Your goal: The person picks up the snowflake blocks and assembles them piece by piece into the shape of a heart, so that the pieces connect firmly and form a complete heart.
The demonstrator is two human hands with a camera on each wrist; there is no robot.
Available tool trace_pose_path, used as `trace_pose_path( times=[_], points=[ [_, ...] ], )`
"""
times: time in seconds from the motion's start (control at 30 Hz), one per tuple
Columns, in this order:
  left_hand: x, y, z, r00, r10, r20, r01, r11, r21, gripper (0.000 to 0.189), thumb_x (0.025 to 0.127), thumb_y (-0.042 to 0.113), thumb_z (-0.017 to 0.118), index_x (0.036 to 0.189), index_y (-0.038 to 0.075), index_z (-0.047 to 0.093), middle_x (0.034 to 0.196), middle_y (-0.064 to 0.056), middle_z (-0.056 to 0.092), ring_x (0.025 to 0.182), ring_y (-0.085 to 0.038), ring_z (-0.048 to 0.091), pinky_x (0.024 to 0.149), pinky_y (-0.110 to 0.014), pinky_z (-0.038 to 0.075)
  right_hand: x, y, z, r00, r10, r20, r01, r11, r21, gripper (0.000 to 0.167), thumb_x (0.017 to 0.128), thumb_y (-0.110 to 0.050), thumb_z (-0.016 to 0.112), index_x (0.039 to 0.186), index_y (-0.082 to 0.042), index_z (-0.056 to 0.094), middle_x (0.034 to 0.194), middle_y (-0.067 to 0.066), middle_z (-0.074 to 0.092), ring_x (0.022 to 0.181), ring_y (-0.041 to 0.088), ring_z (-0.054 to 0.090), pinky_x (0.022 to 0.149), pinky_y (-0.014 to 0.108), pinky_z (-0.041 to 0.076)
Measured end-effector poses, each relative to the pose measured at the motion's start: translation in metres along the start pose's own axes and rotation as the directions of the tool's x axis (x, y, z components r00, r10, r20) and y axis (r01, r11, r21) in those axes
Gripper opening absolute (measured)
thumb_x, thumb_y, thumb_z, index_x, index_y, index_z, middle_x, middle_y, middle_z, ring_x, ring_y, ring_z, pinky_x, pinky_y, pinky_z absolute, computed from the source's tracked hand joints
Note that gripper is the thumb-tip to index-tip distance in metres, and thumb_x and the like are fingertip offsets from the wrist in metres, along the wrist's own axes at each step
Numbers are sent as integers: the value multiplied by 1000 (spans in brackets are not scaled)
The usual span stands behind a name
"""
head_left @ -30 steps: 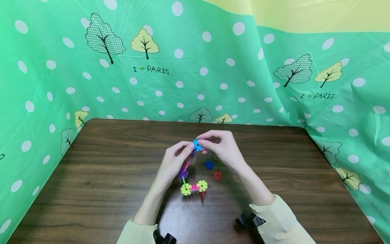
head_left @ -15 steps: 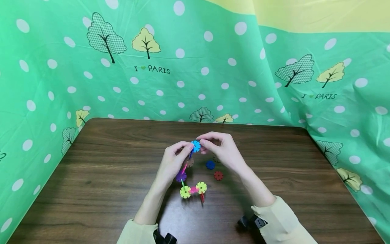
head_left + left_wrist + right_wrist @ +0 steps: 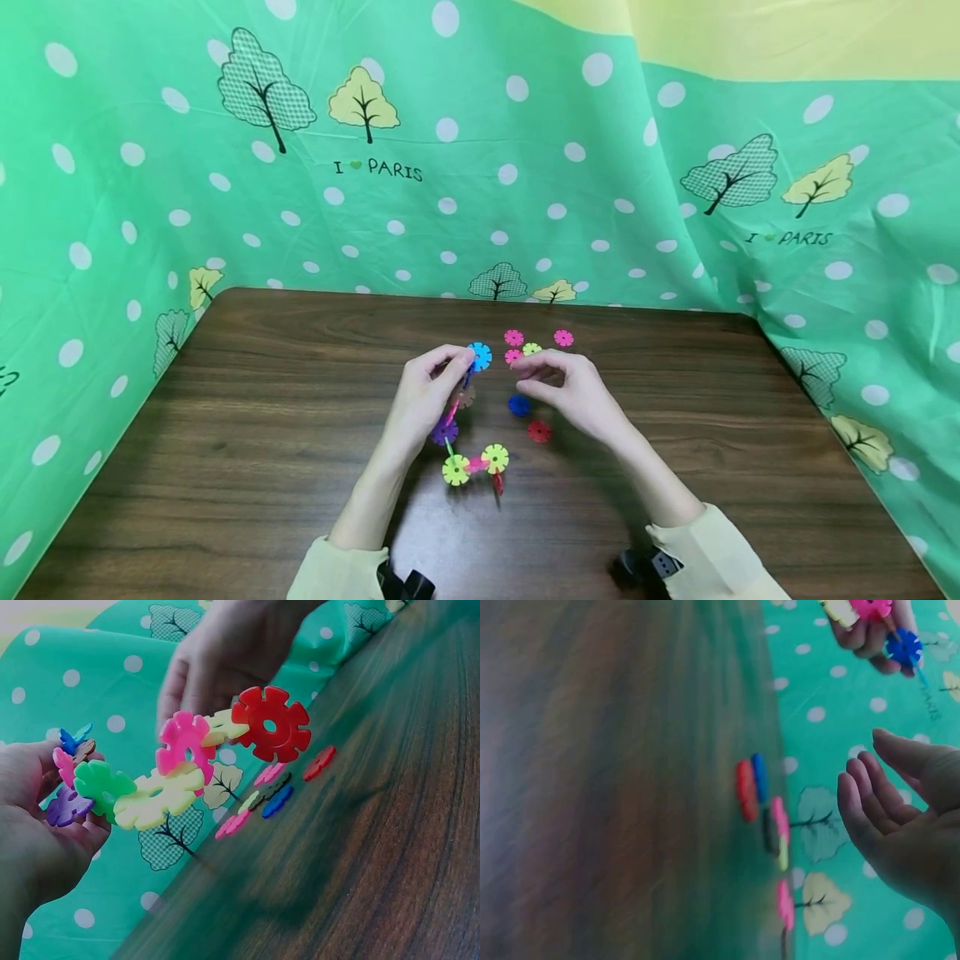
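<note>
My left hand pinches one end of a chain of notched, flower-shaped plastic discs slotted together. A light blue disc sticks out past its fingertips. Below hang a purple disc, yellow discs and pink ones, bending round to the right. In the left wrist view a red disc ends the chain, and a green disc sits close by the fingers. My right hand holds nothing; its fingers are loosely bent over the loose discs. The right wrist view shows bare space between its thumb and fingers.
Loose discs lie on the brown wooden table: a blue one, a red one, a light yellow one and several pink ones. A green dotted curtain hangs behind the table's far edge.
My right hand has let go of the light blue disc and drawn away right and slightly down, uncovering loose pink and yellow discs. The left hand keeps its hold on the chain.
</note>
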State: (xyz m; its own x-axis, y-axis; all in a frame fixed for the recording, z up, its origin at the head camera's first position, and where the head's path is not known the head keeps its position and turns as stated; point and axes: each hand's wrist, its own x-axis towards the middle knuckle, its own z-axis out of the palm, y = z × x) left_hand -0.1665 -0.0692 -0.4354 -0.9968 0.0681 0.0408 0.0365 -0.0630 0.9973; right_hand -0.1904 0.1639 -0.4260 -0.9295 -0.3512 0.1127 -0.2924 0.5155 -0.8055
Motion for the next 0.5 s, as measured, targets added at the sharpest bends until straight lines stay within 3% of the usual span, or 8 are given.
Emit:
trace_pose_path(
  times=[0.17, 0.5],
  points=[
    [0, 1, 1, 1000, -1, 6, 1, 1000, -5, 22, 102, 28, 65, 101, 8, 75, 67, -1, 60, 56, -12, 57, 49, -22, 43, -11, 15, -4, 999, 18, 33, -17, 999, -43, 28, 88, -13, 82, 115, -10, 76, 103, 11, 76, 88, 13, 69, 77, 27, 59],
    [-1, 0, 2, 1000, -13, 5, 13, 1000, -6, 22, 102, 28, 65, 102, 9, 75, 69, -2, 62, 58, -14, 60, 51, -22, 44, -22, 30, -8, 991, 37, 129, -26, 996, -90, 30, 87, -12, 82, 117, -12, 75, 111, 7, 75, 95, 18, 68, 80, 26, 58]
  ],
)
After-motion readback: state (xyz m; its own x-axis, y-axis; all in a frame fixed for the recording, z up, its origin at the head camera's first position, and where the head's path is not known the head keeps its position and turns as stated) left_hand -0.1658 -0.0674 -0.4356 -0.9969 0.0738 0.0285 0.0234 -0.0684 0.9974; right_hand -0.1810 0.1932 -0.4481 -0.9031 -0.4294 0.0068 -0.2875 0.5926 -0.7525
